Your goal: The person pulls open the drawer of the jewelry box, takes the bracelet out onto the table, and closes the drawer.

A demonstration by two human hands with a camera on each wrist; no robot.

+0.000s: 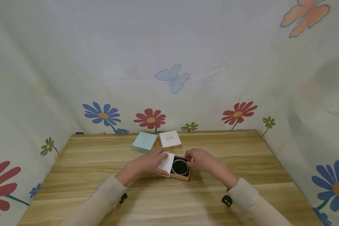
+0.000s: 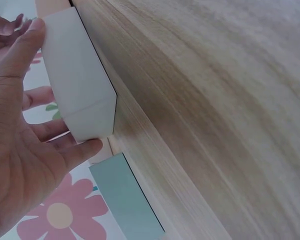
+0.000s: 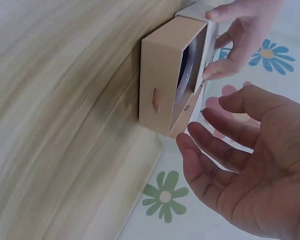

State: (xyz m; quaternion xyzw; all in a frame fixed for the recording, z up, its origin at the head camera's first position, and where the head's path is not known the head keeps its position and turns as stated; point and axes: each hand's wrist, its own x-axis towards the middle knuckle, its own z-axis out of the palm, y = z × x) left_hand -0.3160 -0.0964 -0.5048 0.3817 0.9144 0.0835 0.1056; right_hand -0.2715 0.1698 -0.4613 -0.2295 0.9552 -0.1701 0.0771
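A white box sleeve lies on the table with its tan drawer slid part way out to the right. Inside the drawer a pale translucent bangle rests on a dark lining. My left hand grips the sleeve, thumb on the near side and fingers across to the far side, as the left wrist view of the sleeve also shows. Beside the drawer's right end hovers my right hand, fingers loosely bent with nothing in them. The right wrist view shows a small slot in the drawer's end wall.
Behind the hands stand a light blue box and a second white box, side by side near the back of the wooden table. A flower-printed cloth hangs around the back and sides.
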